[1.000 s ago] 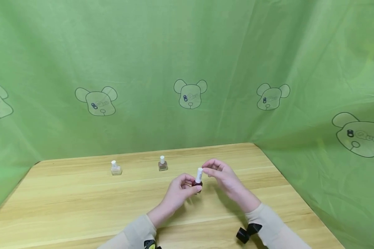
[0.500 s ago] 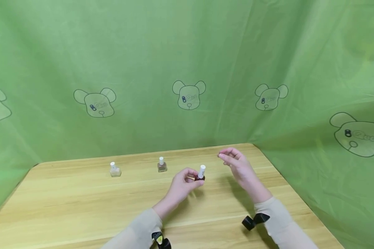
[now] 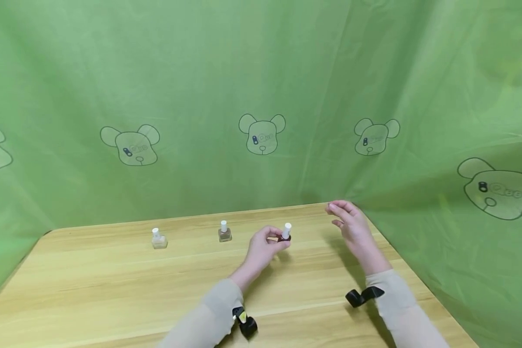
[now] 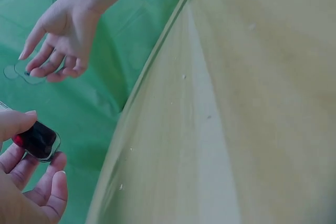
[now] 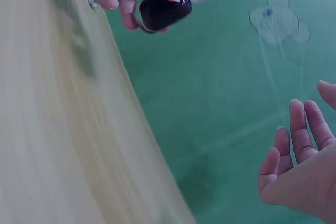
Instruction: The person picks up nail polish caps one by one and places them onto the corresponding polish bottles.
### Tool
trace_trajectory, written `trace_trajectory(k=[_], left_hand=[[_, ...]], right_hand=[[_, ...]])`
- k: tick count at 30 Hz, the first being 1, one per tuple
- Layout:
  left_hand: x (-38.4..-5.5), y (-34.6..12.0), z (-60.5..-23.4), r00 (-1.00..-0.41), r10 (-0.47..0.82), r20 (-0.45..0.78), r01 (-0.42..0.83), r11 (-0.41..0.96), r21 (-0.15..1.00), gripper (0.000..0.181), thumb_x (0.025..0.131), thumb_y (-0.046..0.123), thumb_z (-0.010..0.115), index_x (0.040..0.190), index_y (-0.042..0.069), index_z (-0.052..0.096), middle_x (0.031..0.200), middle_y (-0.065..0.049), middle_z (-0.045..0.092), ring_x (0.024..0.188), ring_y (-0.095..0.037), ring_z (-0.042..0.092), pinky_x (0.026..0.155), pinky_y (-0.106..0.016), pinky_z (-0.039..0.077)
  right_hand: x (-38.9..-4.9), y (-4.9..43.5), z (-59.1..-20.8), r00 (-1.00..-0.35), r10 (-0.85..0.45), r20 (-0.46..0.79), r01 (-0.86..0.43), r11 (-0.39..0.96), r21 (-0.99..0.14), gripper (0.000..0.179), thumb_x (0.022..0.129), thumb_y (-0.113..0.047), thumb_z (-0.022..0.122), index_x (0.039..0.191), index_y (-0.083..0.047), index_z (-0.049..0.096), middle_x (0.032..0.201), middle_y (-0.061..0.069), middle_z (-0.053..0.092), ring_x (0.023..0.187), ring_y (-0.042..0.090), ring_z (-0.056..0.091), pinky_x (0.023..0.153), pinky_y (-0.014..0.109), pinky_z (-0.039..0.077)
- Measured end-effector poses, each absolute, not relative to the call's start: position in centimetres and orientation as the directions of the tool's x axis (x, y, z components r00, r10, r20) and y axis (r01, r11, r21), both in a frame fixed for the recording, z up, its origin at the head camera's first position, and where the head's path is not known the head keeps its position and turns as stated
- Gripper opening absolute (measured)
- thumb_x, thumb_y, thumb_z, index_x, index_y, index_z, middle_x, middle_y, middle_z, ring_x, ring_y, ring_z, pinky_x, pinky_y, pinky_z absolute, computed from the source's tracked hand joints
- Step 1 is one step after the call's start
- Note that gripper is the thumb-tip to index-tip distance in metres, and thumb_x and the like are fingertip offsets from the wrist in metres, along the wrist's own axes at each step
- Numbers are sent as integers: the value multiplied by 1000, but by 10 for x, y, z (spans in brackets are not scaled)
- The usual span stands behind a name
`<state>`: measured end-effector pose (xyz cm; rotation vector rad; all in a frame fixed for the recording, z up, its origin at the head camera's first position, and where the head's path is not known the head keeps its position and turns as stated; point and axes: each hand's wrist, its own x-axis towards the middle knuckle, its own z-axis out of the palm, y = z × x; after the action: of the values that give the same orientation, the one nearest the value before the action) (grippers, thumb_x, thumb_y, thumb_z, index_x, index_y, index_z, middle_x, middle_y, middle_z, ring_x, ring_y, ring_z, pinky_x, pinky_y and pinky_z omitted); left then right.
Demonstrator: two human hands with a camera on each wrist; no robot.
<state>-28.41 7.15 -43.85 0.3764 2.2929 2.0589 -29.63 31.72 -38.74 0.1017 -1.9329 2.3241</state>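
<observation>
A nail polish bottle [image 3: 286,232] with dark red polish and a white cap is held upright above the table by my left hand [image 3: 263,249]. Thumb and fingers pinch its glass body, as the left wrist view also shows with the dark bottle [image 4: 38,141]. The cap is on, its small print visible in the right wrist view. My right hand [image 3: 353,228] hovers to the right, apart from the bottle. Its fingers [image 5: 298,129] are loosely bent, with nothing seen between them. Two more polish bottles stand on the table: a pale one [image 3: 159,240] and a brownish one [image 3: 224,233].
The wooden table [image 3: 126,290] reaches back to a green curtain [image 3: 200,72] printed with bear heads. That curtain also closes off the right side. Black wrist cameras are strapped at both sleeves, the right one [image 3: 355,297] hanging low over the tabletop.
My right hand has left the bottle's cap and moved right and away. The left hand has carried the red polish bottle slightly right and farther back. The other bottles stay put.
</observation>
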Motion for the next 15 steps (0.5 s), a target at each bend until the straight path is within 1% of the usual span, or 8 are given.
trace_trajectory(k=[2, 5, 7, 9, 11, 15], left_hand=[[-289, 77, -441, -973, 191, 128, 147, 87, 985, 29, 78, 12, 79, 102, 5, 65, 107, -12, 69, 72, -10, 60, 61, -27, 52], [-297, 84, -447, -978, 167, 122, 138, 87, 987, 28, 78, 13, 80, 101, 7, 65, 107, -10, 70, 74, -11, 63, 63, -31, 55], [-303, 89, -452, -981, 149, 124, 139, 93, 986, 27, 78, 13, 80, 100, 8, 66, 105, -9, 70, 76, -10, 64, 66, -29, 55], [-309, 93, -457, -984, 130, 124, 138, 103, 985, 26, 78, 13, 80, 99, 9, 66, 104, -7, 71, 79, -10, 64, 70, -25, 55], [-315, 97, -460, -986, 112, 126, 138, 108, 985, 25, 77, 12, 81, 98, 8, 67, 102, -8, 71, 81, -10, 65, 74, -22, 53], [-324, 106, -463, -988, 91, 128, 139, 121, 983, 26, 76, 11, 81, 98, 7, 68, 100, -9, 72, 82, -12, 66, 76, -24, 55]], right_hand=[[-300, 327, -392, -994, 45, 99, -106, -222, -969, 14, 98, -13, 56, 93, -24, 64, 89, -13, 69, 90, 5, 59, 85, 27, 39], [-306, 343, -400, -999, 21, 31, -36, -338, -940, 16, 100, -15, 52, 94, -24, 64, 89, -12, 69, 91, 5, 58, 84, 25, 37], [-309, 352, -406, -1000, 2, -27, 23, -441, -897, 15, 101, -18, 52, 95, -23, 65, 91, -10, 68, 93, 7, 56, 84, 24, 37], [-311, 362, -411, -995, -18, -94, 88, -542, -835, 13, 100, -22, 54, 95, -22, 65, 92, -9, 67, 97, 8, 54, 85, 22, 38], [-313, 371, -417, -988, -27, -155, 138, -618, -774, 11, 99, -24, 56, 95, -22, 66, 94, -8, 66, 99, 9, 51, 86, 22, 39], [-315, 386, -426, -972, -22, -235, 187, -674, -714, 8, 96, -26, 60, 97, -23, 67, 96, -8, 63, 101, 8, 49, 88, 22, 41]])
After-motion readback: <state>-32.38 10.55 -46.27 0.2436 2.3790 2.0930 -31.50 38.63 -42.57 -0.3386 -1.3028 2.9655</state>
